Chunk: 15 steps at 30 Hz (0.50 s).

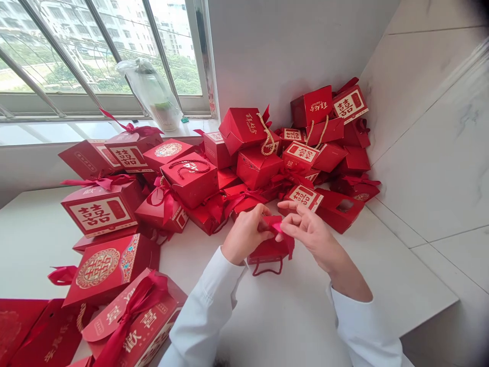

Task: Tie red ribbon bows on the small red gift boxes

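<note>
Red ribbon (277, 223) pinched between left hand (244, 235) and right hand (311, 237), fingertips together on it; small red gift box (268, 252) just below at 6 o'clock, long axis crosswise; left hand nearer, cord handle (267, 268) toward me.

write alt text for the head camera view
A person's left hand and right hand, in white sleeves, pinch a red ribbon on a red gift box with a cord handle. Behind them, a heap of red and gold double-happiness gift boxes sits on a white counter below a window.
</note>
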Available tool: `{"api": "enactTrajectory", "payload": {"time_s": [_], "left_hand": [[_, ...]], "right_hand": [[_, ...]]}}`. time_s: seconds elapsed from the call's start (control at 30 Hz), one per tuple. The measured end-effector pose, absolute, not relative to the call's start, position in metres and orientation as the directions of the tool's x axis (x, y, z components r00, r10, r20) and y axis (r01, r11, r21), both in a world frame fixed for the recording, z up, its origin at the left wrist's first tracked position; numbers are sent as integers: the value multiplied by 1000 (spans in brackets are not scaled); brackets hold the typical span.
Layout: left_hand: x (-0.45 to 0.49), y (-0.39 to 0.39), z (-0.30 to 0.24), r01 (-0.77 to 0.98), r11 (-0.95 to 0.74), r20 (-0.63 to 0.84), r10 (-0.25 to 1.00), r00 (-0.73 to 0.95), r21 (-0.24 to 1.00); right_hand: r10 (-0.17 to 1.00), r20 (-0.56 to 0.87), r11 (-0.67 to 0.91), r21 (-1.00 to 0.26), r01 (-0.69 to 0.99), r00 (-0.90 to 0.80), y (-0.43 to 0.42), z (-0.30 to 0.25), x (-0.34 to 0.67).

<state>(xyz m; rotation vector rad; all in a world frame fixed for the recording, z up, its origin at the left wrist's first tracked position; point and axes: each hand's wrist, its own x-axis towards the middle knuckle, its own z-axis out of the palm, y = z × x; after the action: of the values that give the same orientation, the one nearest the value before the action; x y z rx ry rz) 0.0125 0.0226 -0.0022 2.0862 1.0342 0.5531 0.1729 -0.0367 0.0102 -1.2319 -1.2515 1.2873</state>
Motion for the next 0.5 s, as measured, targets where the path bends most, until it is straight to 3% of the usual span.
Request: {"api": "enactTrajectory", "payload": {"time_s": [0.13,0.27,0.37,0.5], "left_hand": [[10,23,0,495,-403,37,802,597,770],[1,31,0,401,-389,29,747,664,829],[-5,37,-4,332,-333,10,719,695,883],[-6,41,-11,276,-224,-33,719,695,935]], "right_hand": [[995,-89,-95,-976,-194,-40,-19,14,177],[983,-184,-177,-940,-291,-1,-7,3,188],[974,-228,-217,-950,-226,20,-7,-6,197],[972,-233,-231,-971,64,-28,-15,-11,206]]}}
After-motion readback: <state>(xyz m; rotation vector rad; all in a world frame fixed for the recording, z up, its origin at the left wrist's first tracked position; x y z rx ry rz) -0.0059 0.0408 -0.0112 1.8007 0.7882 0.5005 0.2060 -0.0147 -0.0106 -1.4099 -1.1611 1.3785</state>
